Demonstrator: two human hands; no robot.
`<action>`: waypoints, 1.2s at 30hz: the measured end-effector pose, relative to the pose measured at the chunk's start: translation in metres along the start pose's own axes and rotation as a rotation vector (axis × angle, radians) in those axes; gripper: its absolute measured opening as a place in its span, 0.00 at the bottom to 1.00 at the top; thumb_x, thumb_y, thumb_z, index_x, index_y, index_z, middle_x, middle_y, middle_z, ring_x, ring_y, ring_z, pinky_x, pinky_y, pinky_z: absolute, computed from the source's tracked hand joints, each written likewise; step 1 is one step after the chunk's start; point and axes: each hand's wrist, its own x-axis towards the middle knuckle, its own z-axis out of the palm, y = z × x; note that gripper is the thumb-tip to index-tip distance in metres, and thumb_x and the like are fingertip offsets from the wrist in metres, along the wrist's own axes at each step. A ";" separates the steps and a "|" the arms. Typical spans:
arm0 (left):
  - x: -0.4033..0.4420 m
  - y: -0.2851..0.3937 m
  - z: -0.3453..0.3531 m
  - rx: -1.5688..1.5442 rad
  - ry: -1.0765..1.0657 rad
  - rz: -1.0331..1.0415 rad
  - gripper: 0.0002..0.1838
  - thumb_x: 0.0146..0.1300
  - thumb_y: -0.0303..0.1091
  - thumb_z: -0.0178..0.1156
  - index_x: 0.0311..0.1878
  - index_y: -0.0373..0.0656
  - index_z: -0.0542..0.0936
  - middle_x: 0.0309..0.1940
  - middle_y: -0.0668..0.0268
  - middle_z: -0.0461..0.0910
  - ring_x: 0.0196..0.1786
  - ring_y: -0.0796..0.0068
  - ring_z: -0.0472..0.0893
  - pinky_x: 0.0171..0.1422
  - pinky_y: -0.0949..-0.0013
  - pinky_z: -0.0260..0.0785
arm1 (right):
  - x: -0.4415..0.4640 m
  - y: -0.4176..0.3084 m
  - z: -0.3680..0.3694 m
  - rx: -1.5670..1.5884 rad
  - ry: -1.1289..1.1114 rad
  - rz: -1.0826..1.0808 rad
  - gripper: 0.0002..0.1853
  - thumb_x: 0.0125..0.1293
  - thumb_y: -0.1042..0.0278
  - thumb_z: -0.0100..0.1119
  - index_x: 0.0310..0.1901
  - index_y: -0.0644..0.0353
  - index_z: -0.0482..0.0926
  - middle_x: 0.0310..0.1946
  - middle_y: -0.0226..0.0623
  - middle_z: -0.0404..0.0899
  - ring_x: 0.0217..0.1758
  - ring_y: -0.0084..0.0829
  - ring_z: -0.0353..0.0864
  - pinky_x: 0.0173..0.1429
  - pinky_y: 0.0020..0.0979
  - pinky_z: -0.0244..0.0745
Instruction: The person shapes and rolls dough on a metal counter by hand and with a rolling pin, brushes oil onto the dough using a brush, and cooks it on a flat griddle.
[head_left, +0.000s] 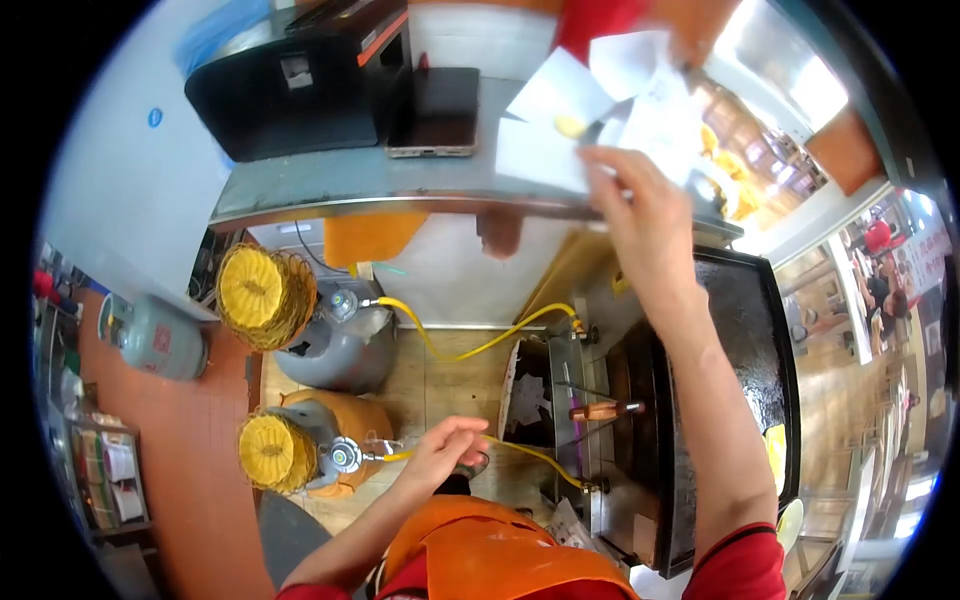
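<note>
My right hand (640,200) reaches over the front edge of the metal counter (300,188), beside white papers (545,155). Its thumb and fingers are bent toward each other; whether anything is between them is too blurred to tell. A small yellow round thing (570,126) lies on the papers just beyond the fingertips. My left hand (450,450) hangs low in front of the orange apron (490,550), near a yellow hose (530,452). Its fingers are loosely extended, with nothing visible in them.
A black machine (280,95) and a dark flat device (435,110) stand on the counter. Below are gas cylinders (345,350) and stacked yellow baskets (252,285). A black griddle (740,350) lies under my right forearm. People (885,300) sit far right.
</note>
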 end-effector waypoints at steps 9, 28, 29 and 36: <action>-0.008 -0.009 -0.005 0.017 0.029 -0.017 0.13 0.74 0.32 0.50 0.56 0.37 0.76 0.41 0.61 0.81 0.40 0.76 0.79 0.48 0.70 0.74 | 0.062 0.047 0.041 -0.477 -0.205 -0.086 0.10 0.65 0.73 0.48 0.42 0.61 0.80 0.41 0.52 0.81 0.48 0.48 0.82 0.50 0.45 0.78; 0.025 0.032 0.016 0.248 -0.198 0.049 0.13 0.73 0.28 0.49 0.56 0.36 0.75 0.39 0.62 0.81 0.38 0.76 0.80 0.46 0.72 0.74 | -0.084 -0.046 -0.036 -0.047 -0.008 0.082 0.21 0.60 0.79 0.57 0.56 0.56 0.74 0.46 0.38 0.76 0.37 0.39 0.82 0.34 0.34 0.80; 0.030 0.041 0.023 0.278 -0.203 0.030 0.13 0.73 0.28 0.49 0.56 0.36 0.76 0.38 0.63 0.82 0.37 0.76 0.80 0.45 0.73 0.74 | -0.110 -0.048 -0.037 -0.002 -0.055 0.190 0.21 0.60 0.79 0.58 0.56 0.56 0.74 0.46 0.37 0.76 0.38 0.39 0.82 0.35 0.33 0.80; 0.063 0.086 0.082 0.333 -0.475 0.165 0.14 0.72 0.23 0.48 0.57 0.35 0.74 0.42 0.62 0.80 0.41 0.77 0.79 0.51 0.72 0.74 | -0.286 -0.072 -0.061 0.345 -0.036 1.082 0.12 0.63 0.68 0.65 0.47 0.58 0.82 0.42 0.33 0.79 0.38 0.23 0.79 0.41 0.26 0.74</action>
